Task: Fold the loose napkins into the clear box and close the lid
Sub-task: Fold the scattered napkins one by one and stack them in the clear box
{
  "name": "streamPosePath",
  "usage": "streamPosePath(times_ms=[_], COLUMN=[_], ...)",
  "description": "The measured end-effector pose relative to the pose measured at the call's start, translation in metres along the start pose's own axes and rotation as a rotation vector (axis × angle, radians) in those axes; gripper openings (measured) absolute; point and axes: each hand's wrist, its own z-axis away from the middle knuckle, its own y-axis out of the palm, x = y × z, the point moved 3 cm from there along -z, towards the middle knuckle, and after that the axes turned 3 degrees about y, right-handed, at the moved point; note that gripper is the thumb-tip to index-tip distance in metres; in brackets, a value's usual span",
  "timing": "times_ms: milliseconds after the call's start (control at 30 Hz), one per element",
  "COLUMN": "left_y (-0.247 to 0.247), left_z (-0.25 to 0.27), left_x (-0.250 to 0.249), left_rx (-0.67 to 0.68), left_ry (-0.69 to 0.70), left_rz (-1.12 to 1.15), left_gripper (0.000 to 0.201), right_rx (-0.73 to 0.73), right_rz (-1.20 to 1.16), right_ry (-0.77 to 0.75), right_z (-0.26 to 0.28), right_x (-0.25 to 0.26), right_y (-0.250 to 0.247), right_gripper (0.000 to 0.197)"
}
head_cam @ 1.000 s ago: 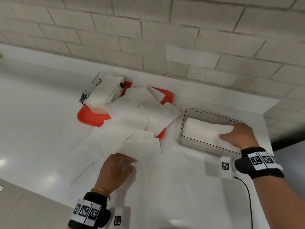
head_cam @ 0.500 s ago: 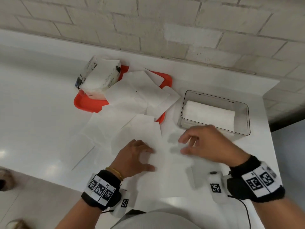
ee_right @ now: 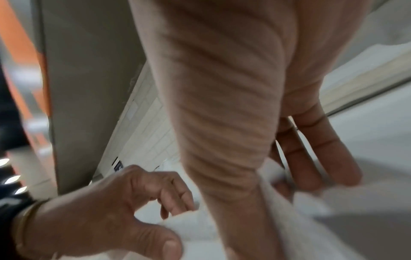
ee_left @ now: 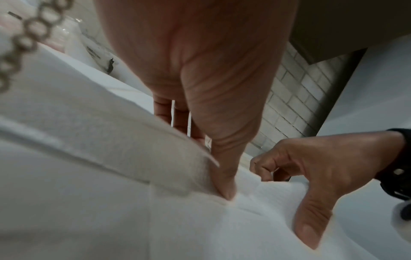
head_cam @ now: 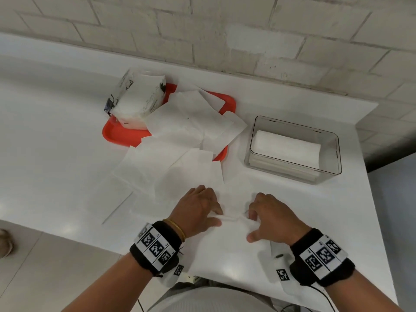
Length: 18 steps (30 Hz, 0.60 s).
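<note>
At the near edge of the white counter point(head_cam: 56, 154), the left hand point(head_cam: 198, 208) and right hand point(head_cam: 273, 218) each pinch a raised fold of one napkin point(head_cam: 229, 246) between thumb and fingers point(ee_left: 224, 186). Beyond the right hand stands the clear box point(head_cam: 328, 161), lidless, holding folded napkins point(head_cam: 287, 144).

Your head view is bright and evenly lit from above, with soft glare patches on the white counter point(head_cam: 56, 154) and faint shadows under the loose napkins point(head_cam: 171, 167). Its edges bow from the wide lens. Both wrist views are dimmer, motion-blurred and soft at close range, with the brick wall point(ee_left: 286, 109) bending.
</note>
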Motion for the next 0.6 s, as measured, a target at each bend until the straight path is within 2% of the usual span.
streamPosePath(times_ms=[33,67,133,200,233,300,367,500,600], left_y=[0.000,0.000,-0.004,-0.012,-0.018,-0.029,-0.041,-0.062,-0.076], left_z=[0.001,0.002,0.004,0.006,0.007,0.010,0.014,0.022,0.028], left_x=[0.000,0.000,0.002,0.005,0.007,0.012,0.016,0.021,0.022], left_rx=[-0.035,-0.073,-0.143,-0.209,-0.242,-0.304,-0.350,-0.416,-0.458], left_ry=[0.007,0.009,-0.007,-0.047,-0.080,-0.147,-0.214,-0.339,-0.369], left_rz=[0.015,0.037,0.109,0.224,0.300,0.430,0.544,0.864,1.118], left_gripper=[0.023,0.018,0.018,0.022,0.023,0.020,0.012,0.009,0.012], right_rx=[-0.005,0.001,-0.019,-0.079,-0.118,-0.187,-0.206,-0.203,-0.280], right_rz=[-0.055,-0.139,-0.319,-0.421,-0.437,-0.461,-0.509,-0.487,-0.280], right_ry=[-0.016,-0.023,-0.012,0.027,0.045,0.049,0.019,-0.081,-0.196], right_z=[0.000,0.001,0.003,0.010,0.013,0.022,0.037,0.066,0.067], right_x=[-0.002,-0.004,-0.012,-0.020,-0.025,-0.033,-0.032,-0.012,0.010], right_y=[-0.001,-0.003,-0.010,-0.023,-0.030,-0.047,-0.068,-0.106,-0.120], right_gripper=[0.034,0.033,0.036,0.025,0.025,0.038,0.033,0.019,0.018])
